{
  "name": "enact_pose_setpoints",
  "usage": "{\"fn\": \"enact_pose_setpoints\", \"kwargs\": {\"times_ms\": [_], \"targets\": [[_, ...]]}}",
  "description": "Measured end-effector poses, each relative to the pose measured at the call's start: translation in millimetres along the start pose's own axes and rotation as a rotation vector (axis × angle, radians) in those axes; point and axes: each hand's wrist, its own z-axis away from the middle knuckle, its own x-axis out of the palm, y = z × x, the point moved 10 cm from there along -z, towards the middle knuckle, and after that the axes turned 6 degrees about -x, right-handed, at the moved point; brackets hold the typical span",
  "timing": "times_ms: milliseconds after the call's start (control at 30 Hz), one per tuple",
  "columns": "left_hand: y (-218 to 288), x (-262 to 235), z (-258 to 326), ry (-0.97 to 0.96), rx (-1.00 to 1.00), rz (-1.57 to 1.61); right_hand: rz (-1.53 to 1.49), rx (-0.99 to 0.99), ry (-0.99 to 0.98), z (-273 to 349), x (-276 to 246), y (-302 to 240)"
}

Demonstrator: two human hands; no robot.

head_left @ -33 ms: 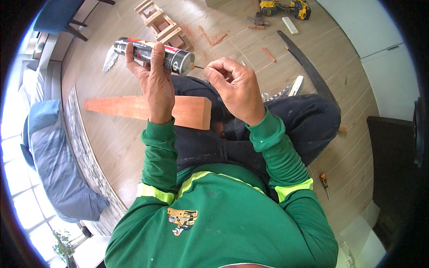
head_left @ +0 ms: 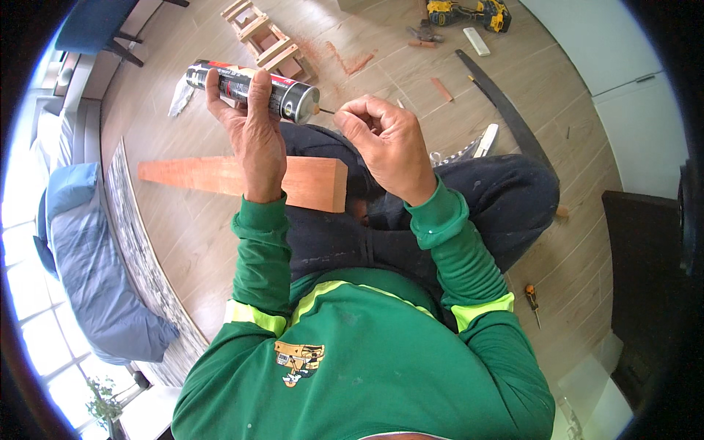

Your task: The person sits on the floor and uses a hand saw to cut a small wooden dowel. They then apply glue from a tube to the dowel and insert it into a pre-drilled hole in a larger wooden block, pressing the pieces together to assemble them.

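Observation:
My left hand (head_left: 253, 139) is closed around a black, red and white sealant cartridge (head_left: 235, 79), held level above my lap with its end toward the right. My right hand (head_left: 389, 147) pinches a thin dark rod (head_left: 327, 111), which looks like a nail. Its far tip meets the cartridge's end at a small tan nub (head_left: 316, 109); whether it goes inside I cannot tell. Beneath my left wrist, a reddish squared timber (head_left: 315, 185) lies across my leg and reaches out to the left.
Ahead stands a small wooden frame (head_left: 270, 45) beside sawdust (head_left: 348, 64). Yellow-black power tools (head_left: 491, 15), pliers (head_left: 425, 34) and a white strip (head_left: 476, 42) lie at the far right. A long handsaw (head_left: 506, 110) rests near my right knee, a screwdriver (head_left: 532, 299) closer in.

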Motion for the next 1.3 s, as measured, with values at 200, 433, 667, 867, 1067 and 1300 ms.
{"fn": "enact_pose_setpoints", "kwargs": {"times_ms": [200, 433, 667, 867, 1067, 1300], "targets": [[0, -6, 2, -0.022, 0.017, -0.060, -0.067, 0.133, -0.118, 4, 11, 21], [-9, -8, 2, -0.040, -0.021, -0.026, -0.323, 0.329, -0.112, 14, 18, 38], [-25, -9, 0, -0.040, -0.091, 0.029, -0.324, 0.346, -0.036, 20, 15, 44], [-18, -4, 0, -0.003, -0.047, -0.053, -0.126, 0.138, 0.051, 20, 2, 33], [-27, -11, -3, -0.042, -0.100, 0.002, -0.333, 0.357, 0.003, 28, 13, 50], [-38, -30, -9, 0.006, -0.133, 0.127, -0.414, 0.265, -0.040, 43, 12, 40]]}}
